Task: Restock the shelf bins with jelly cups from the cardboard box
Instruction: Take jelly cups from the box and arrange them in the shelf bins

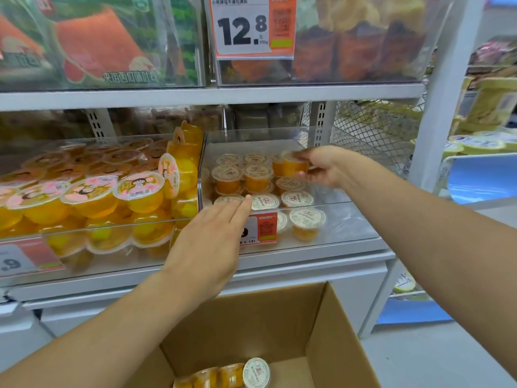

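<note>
Gripping a jelly cup (293, 164) over the clear bin (349, 219), right hand (321, 169); left hand (212, 236) flat, fingers straight, empty.

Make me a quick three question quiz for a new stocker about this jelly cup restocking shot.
1. True or false: the right hand holds a jelly cup over the right bin.
2. The left hand is: A) gripping a cup, B) open with straight fingers, C) inside the cardboard box.
3. Fill in: cups left in the box lie on their ____.

Key: 1 true; 2 B; 3 sides.
</note>
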